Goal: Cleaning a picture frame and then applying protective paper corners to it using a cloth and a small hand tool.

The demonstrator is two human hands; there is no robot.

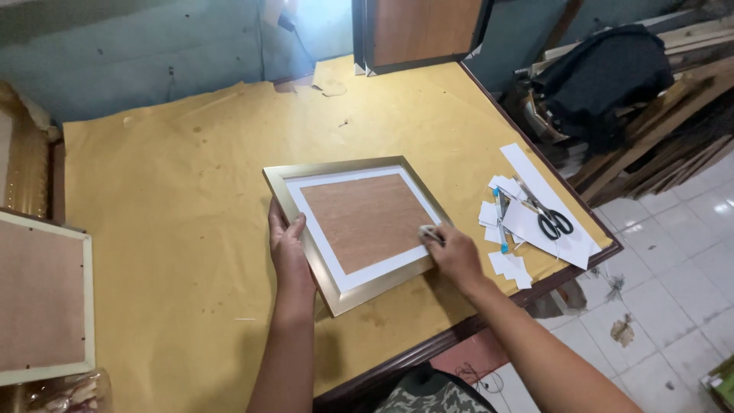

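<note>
A gold-edged picture frame lies flat on the table, with a white mat border and a brown wooden board in its middle. My left hand grips the frame's left edge, thumb on the rim. My right hand rests at the frame's right edge, its fingers closed on a small pale object that touches the white border. What that object is I cannot tell.
Yellow-brown paper covers the table. Black-handled scissors lie on white paper scraps near the right edge. Another framed board sits at the left, a wooden panel leans at the back. Tiled floor and lumber lie to the right.
</note>
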